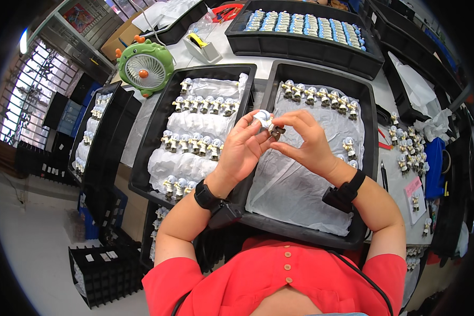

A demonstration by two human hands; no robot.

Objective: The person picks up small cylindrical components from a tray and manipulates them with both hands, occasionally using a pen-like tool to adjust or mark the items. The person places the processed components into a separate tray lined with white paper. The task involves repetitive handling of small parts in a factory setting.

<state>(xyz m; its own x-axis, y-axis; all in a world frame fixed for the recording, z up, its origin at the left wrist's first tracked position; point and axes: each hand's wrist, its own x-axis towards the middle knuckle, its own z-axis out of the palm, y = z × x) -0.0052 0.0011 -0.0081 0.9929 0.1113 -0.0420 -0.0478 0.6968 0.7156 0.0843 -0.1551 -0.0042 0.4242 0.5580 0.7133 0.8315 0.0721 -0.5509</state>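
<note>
Between both hands, above the right-hand tray, is a small figurine (267,123) with a pale blue-white head and dark brown base. My left hand (242,145) holds it at the head end, palm turned up and fingers curled round it. The thumb and fingers of my right hand (306,138) pinch its dark lower end. Beneath lies a black tray (375,152) lined with white paper, with a row of similar figurines (321,97) along its far side and a few at its right. Another black tray (137,176) on the left carries several rows of them.
A green fan (145,66) and a tape dispenser (203,50) stand beyond the left tray. At the back, a large black crate (305,46) holds rows of blue-and-white figurines. Loose figurines (408,147), a pen (384,175) and a blue object (435,167) lie at the right.
</note>
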